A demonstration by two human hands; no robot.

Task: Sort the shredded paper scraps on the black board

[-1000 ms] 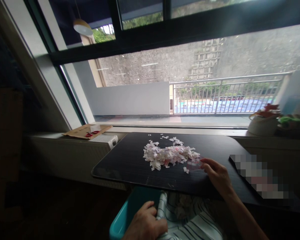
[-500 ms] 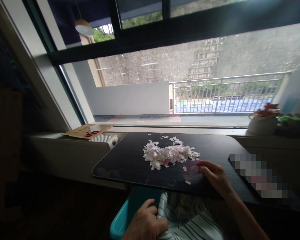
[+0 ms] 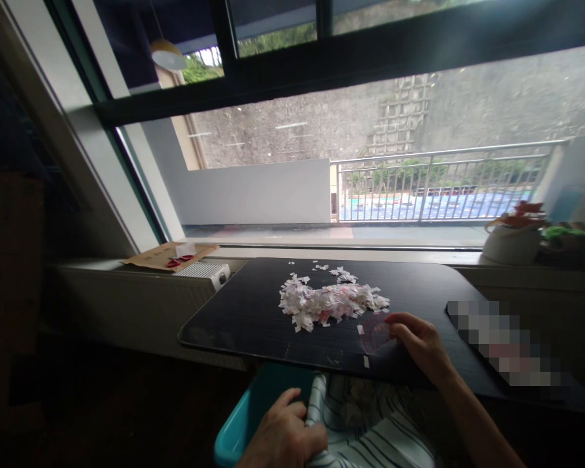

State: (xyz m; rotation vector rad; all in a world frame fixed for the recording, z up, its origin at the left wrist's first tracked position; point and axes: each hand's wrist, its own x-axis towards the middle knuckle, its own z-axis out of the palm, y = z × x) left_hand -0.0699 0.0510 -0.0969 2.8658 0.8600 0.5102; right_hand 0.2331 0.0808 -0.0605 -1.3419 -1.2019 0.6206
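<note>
Thumb and fingers of my right hand [image 3: 416,341] pinch a clear, curved plastic protractor [image 3: 374,333] with pink markings, held low over the dark tabletop [image 3: 244,312]. Just beyond it is a heap of small white and pinkish paper scraps [image 3: 329,302]. One loose paper slip [image 3: 366,361] lies near the table's front edge, below the plastic. My left hand [image 3: 287,432] is below the edge, its fingers bent round the rolled border of a white cloth with dark stripes [image 3: 385,442]. Paper scraps lie on this cloth under the table edge. A teal plastic tub [image 3: 236,426] is beside it.
A large window is behind the table. On the sill at left, red-handled scissors [image 3: 179,261] lie on brown cardboard [image 3: 151,257] above a white radiator [image 3: 205,274]. A pale pot [image 3: 511,240] stands on the sill at right. A blurred-out patch covers the table's right side.
My right hand and the protractor have shifted slightly to the right. The loose slip near the edge has turned and slid a little toward me. My left hand stays put.
</note>
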